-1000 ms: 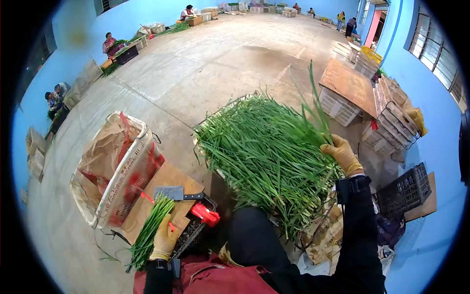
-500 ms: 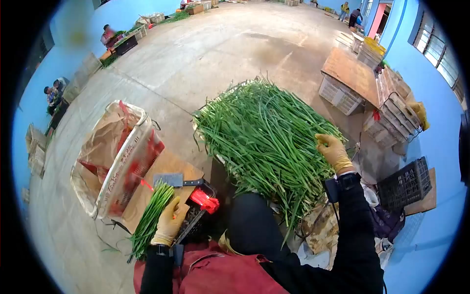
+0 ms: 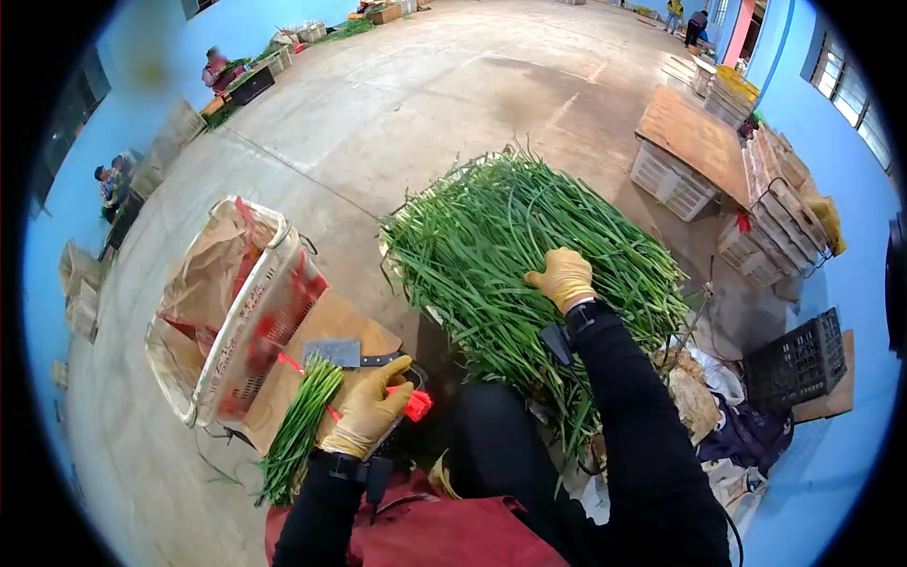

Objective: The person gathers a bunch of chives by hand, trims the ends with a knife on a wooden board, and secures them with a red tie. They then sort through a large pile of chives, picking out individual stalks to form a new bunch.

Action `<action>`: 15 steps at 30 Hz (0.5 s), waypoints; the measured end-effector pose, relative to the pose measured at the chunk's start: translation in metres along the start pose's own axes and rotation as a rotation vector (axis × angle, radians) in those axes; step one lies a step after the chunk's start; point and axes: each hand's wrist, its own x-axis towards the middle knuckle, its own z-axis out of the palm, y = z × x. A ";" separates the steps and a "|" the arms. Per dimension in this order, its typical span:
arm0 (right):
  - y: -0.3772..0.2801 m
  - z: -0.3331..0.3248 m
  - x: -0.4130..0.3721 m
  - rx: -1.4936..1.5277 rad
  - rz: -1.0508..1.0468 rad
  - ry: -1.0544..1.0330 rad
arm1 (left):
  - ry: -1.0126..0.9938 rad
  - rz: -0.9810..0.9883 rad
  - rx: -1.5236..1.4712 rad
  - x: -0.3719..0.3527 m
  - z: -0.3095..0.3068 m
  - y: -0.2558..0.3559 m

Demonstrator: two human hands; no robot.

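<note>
"What has shifted since half a second ago?"

"The right hand has gone from the 3 o'clock side of the green heap to nearer its middle. The left hand has slid toward 2 o'clock, away from the bunch."

"How are they held?"

"Right: palm down, fingers loosely bent, thumb out at 9 o'clock. Stalks lie directly under it, but I can't tell whether it grips any. Left: index finger stretched toward 1 o'clock, the others curled; whether anything is in it, I can't tell either."

"Which way do the stalks run?"

"Around the right hand, roughly 10 to 4 o'clock. It's clearly the nearer one, right on top of them; from the left hand the heap lies between 1 and 2."

"And the bunch?"

"Just beside the left hand at 9 o'clock, long axis 1 to 7, on the board. The cleaver lies at 11, and beyond the board, at 10, stands the white basket."
</note>
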 end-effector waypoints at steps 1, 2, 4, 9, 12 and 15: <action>0.000 0.002 0.003 0.027 0.006 -0.001 | -0.008 -0.006 -0.029 0.002 0.002 0.003; 0.000 0.004 0.006 0.053 0.010 -0.001 | -0.014 -0.011 -0.059 0.005 0.002 0.005; 0.003 0.005 0.009 0.162 0.003 0.072 | -0.015 -0.021 -0.114 0.010 0.003 0.005; 0.021 -0.008 -0.015 0.588 -0.120 0.329 | -0.078 -0.030 -0.360 0.027 0.007 0.020; 0.013 -0.031 -0.045 0.923 -0.221 0.320 | -0.121 -0.110 -0.387 0.035 0.015 0.064; 0.002 -0.039 -0.070 0.927 -0.417 0.415 | -0.216 -0.068 -0.533 0.047 0.030 0.088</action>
